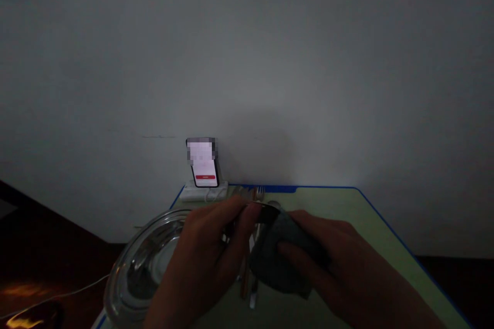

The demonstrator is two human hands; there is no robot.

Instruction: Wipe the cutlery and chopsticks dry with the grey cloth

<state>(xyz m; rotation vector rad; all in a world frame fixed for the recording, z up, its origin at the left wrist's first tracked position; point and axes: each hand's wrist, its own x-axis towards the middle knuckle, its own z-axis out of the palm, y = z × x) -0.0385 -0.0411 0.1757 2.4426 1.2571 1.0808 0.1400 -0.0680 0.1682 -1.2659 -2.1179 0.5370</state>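
My left hand (216, 247) is closed around a dark, shiny metal utensil (267, 214) with a curved bright edge. Dim light and my fingers hide which kind it is. In my right hand (328, 252) a grey-green cloth (281, 252) is gripped, folded against the utensil's right end. Both hands are raised over the table, close together. Beneath and behind them lie several pieces of cutlery, among them a fork (260, 193) with its tines toward the wall and a wooden-coloured handle (244, 285). A round spoon-like end (274, 204) shows just past the utensil.
A large shiny metal basin (127, 247) stands on the table's left side, partly behind my left forearm. At the back, a lit phone (205, 169) leans upright on a white power strip (193, 193). The pale green table (347, 205) has blue edging and meets a grey wall.
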